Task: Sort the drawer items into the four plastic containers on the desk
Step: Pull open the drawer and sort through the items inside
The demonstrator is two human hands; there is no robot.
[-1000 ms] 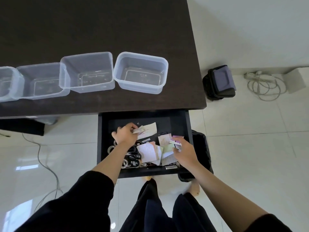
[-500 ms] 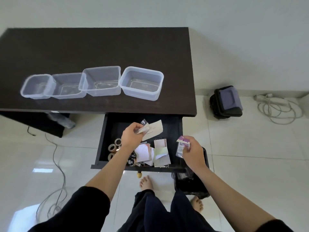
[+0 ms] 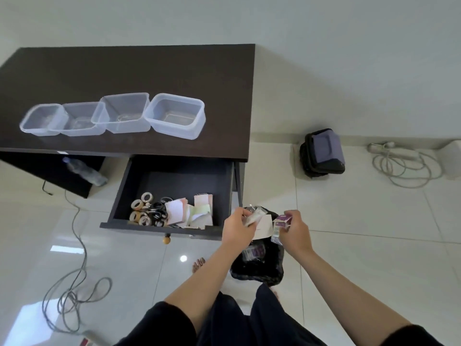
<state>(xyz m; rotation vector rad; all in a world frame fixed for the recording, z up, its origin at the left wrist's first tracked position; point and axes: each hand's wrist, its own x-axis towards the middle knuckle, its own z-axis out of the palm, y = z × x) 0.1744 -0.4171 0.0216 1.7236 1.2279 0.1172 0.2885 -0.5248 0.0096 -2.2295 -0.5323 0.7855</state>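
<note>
Left hand (image 3: 237, 227) grips paper slips (image 3: 262, 224), right hand (image 3: 296, 231) pinches purple packet (image 3: 281, 222), both over black bin (image 3: 258, 267) off desk's (image 3: 129, 71) right front corner. Judgement: carry w/ firm hold to containers (image 3: 174, 118) near front edge, one kind per tub.

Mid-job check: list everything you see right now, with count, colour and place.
Containers: four, clear plastic, rowed on the desk, nothing visible inside.
Desk: one, dark brown, against the wall.
Drawer: one, dark, pulled open.
Tape rolls: several, beige, drawer front left.
Scissors: black handles, count unclear, beside the tape.
Paper notes: a pile, white, pink, green, drawer front right.
Bin bag: one, black, on the floor below the hands.
Case: one, black, by the wall.
Cables: white coil by the wall; grey one left.
Bottle: one, clear, under the desk.
Left hand: holds papers.
Right hand: holds a purple packet.
</note>
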